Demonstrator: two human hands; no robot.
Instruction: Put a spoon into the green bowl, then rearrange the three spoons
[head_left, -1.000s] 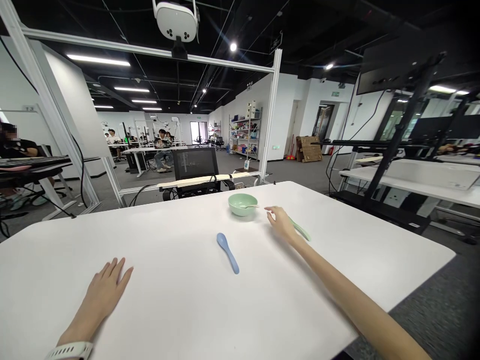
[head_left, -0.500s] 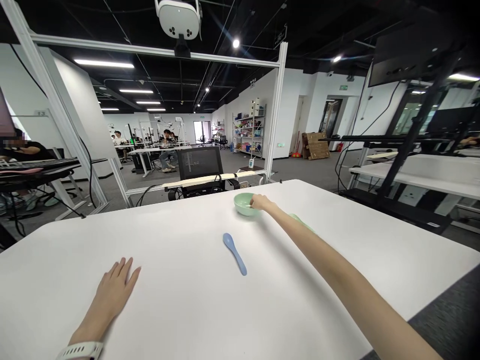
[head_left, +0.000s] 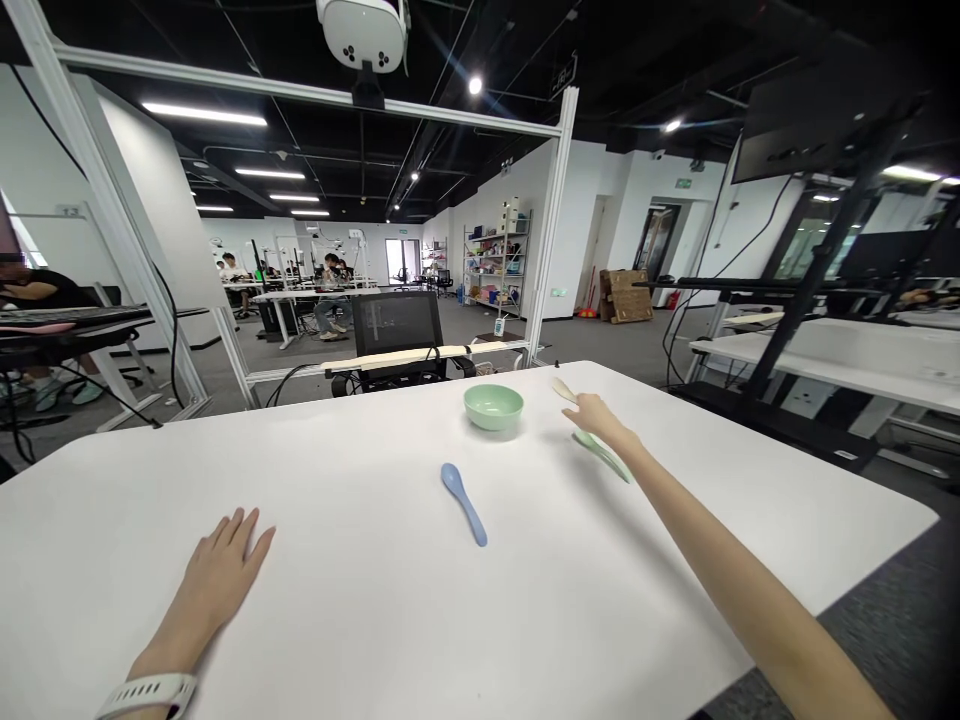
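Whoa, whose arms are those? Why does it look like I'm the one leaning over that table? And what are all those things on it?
These pictures come from a camera worn on a person's head, so you see just what that person sees when looking forward and down. That's why it feels like you're there! The two arms belong to that person.

On the white table there are a green bowl, a blue spoon, a green spoon and a pale cream spoon.

The left hand lies flat on the table and holds nothing. It has a white band on its wrist. The right hand is stretched out above the green spoon, with its fingertips right by the pale cream spoon. I can't tell whether it's holding that spoon.
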